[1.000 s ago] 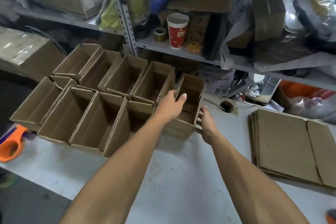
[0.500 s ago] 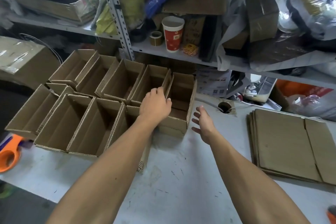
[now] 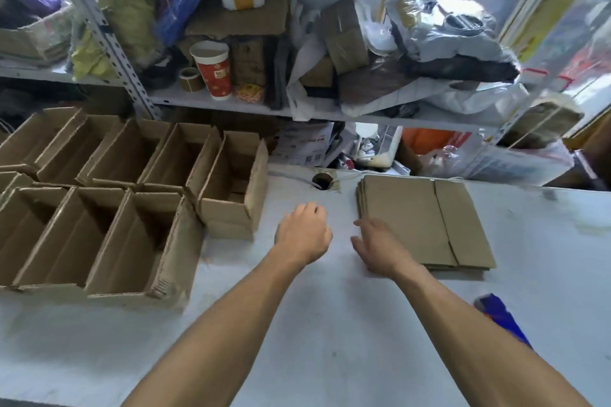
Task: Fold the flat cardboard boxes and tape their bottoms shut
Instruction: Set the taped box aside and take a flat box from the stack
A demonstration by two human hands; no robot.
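Flat corrugated cardboard stack [image 3: 420,218] on matte white table [image 3: 330,324]: right hand [image 3: 377,248] fingers straight, empty, at its left edge; left hand [image 3: 304,233] loosely curled, empty, further left.

White bench [image 3: 330,324] w/ a cable hole [image 3: 321,180] near its back edge. Behind it, grey metal shelf [image 3: 228,103] on a perforated upright [image 3: 109,40], crammed w/ bags & clutter. Bright daylight top right.
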